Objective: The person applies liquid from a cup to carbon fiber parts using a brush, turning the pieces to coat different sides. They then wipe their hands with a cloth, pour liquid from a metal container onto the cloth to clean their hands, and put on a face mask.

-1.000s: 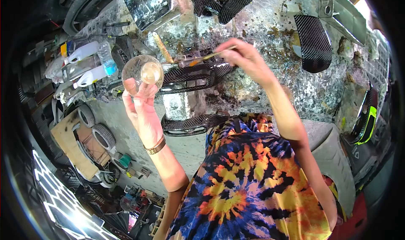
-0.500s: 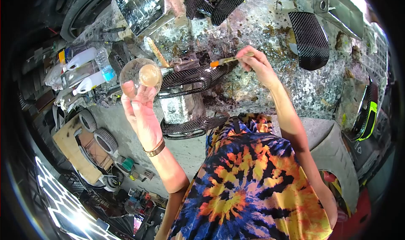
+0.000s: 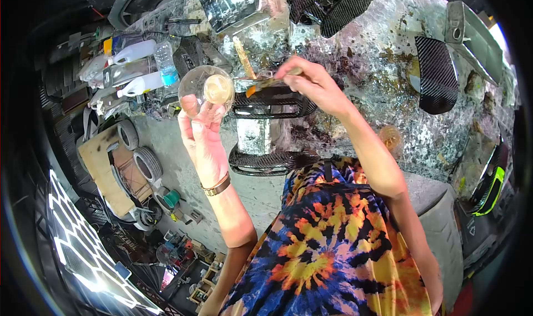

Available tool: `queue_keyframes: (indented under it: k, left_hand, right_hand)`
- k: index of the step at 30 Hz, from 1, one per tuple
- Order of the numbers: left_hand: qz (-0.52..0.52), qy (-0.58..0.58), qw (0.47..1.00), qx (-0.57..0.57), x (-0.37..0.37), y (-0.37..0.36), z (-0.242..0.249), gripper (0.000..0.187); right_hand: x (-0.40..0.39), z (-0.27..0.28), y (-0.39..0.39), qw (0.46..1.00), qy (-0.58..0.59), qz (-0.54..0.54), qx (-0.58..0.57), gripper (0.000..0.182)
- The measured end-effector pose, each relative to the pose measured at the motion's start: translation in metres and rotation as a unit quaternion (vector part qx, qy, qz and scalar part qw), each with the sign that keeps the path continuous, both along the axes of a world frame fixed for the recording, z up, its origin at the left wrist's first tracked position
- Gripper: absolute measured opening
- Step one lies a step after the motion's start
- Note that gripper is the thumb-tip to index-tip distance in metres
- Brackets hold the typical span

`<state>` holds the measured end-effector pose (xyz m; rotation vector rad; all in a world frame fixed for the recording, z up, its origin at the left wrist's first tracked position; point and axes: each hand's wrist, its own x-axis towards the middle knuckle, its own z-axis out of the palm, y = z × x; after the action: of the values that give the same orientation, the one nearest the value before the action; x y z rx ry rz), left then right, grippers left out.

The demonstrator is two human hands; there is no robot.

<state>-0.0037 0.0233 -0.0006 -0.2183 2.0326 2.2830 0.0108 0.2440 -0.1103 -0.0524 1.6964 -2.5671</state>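
the left hand [image 3: 202, 141] holds a clear cup [image 3: 206, 88] up in the air, fingers wrapped round it from below, with a bit of pale yellow stuff in the bottom. the right hand [image 3: 311, 83] has its grip pinched shut on a thin brush [image 3: 270, 81]. the brush lies almost flat, its long side running left to right, with the orange tip pointing toward the cup. the tip sits on the top edge of a black woven part [image 3: 272, 102] on the messy tabletop [image 3: 361, 49], just right of the cup. the right hand is nearer that part
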Motion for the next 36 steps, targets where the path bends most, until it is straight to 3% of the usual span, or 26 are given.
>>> queue_keyframes:
  k: [5,10,11,13,20,23,27,30,32,34,36]
  left_hand:
    - [0.008,0.013,1.0,-0.006,0.008,-0.006,0.002,0.051]
    - [0.019,0.023,0.999,-0.016,-0.002,-0.018,0.005,0.052]
    - [0.018,0.031,0.999,-0.015,-0.007,-0.021,0.006,0.051]
    - [0.022,0.05,0.995,-0.078,-0.019,-0.027,0.011,0.059]
    - [0.022,0.054,0.995,-0.078,-0.042,-0.102,0.026,0.06]
    - [0.049,0.049,0.995,-0.074,-0.016,-0.14,0.031,0.059]
    - [0.158,-0.004,0.987,0.006,0.048,-0.179,0.026,0.054]
    - [0.179,-0.054,0.978,0.093,0.105,-0.196,0.018,0.058]
    - [0.172,-0.092,0.955,0.223,0.14,-0.2,0.014,0.064]
    - [0.184,-0.118,0.945,0.245,0.175,-0.199,0.003,0.067]
    - [0.176,-0.157,0.942,0.237,0.196,-0.181,-0.007,0.07]
  right_hand:
    - [0.017,-0.025,0.027,0.997,-0.053,0.025,0.05,0.014]
    - [0.059,-0.048,0.063,0.983,-0.155,-0.09,-0.032,0.013]
    - [0.065,-0.046,0.068,0.973,-0.193,-0.108,0.059,0.012]
    - [0.075,-0.048,0.07,0.97,-0.177,-0.151,0.071,0.013]
    - [0.092,-0.033,0.081,0.955,-0.163,-0.214,0.124,0.015]
    - [0.093,-0.023,0.084,0.948,-0.155,-0.241,0.141,0.016]
    - [0.098,-0.018,0.092,0.939,-0.18,-0.239,0.171,0.024]
    - [0.1,-0.01,0.094,0.948,-0.164,-0.249,0.11,0.024]
    - [0.112,-0.006,0.101,0.953,-0.171,-0.235,0.084,0.028]
    - [0.119,0.009,0.104,0.952,-0.18,-0.229,0.09,0.03]
    - [0.121,0.034,0.102,0.915,-0.237,-0.3,0.13,0.032]
